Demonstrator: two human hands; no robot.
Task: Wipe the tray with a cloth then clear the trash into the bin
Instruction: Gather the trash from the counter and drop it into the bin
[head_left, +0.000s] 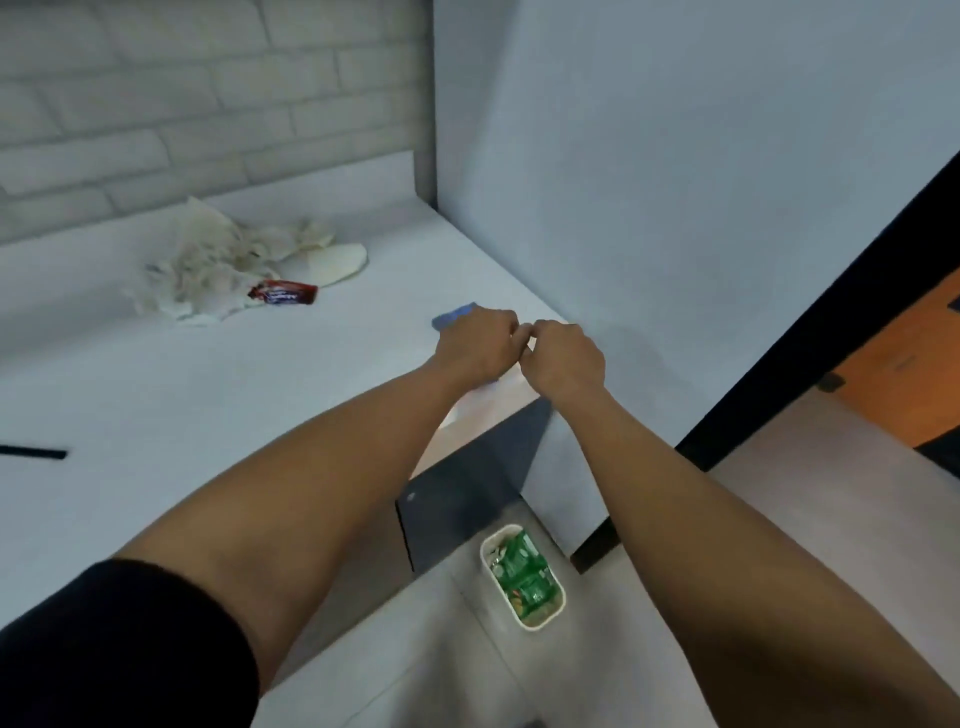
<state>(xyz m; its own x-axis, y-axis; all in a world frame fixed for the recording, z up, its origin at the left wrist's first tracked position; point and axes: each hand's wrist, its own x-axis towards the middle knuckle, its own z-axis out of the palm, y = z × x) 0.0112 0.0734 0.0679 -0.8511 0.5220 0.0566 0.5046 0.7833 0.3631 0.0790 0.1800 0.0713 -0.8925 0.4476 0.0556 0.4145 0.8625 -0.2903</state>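
Tray: no tray can be told apart in this view; the only wide flat surface is the pale white-grey counter (218, 395), which runs back to the grey brick-pattern wall (182, 104).
Counter: 1, ending at the right in a corner against a plain white wall; both hands meet just above that corner edge.
Arms: 2 bare forearms reaching forward, with 1 dark sleeve (119, 644) on the left.
Trash heap: 1 loose pile of crumpled white paper napkins (208, 265) lying near the back wall, well apart from the hands.
Bin: 1 small white rounded plastic bin (522, 584) on the floor below the counter's corner, already holding green wrappers and scraps.
Paper disc: 1 flat cream round piece (337, 262), touching the heap's right side.
Left hand: left hand (475, 345) curled closed over a small blue cloth (454, 316), of which only a corner peeps out beyond the knuckles.
Right hand: right hand (563, 358) curled closed, fingertips touching the left hand's; whether it also holds the cloth I cannot tell.
Wrapper: 1 red and dark blue foil wrapper (283, 292) at the heap's front edge.
Dark strip: 1 thin black object (34, 452) at the counter's left edge, unidentifiable.
Risk: the bin's mouth is narrow and sits low, so light napkins dropped from counter height would probably drift past it onto the floor.
Risk: the cloth is bunched at the very edge, so a loosened grip would probably let it fall into the bin.
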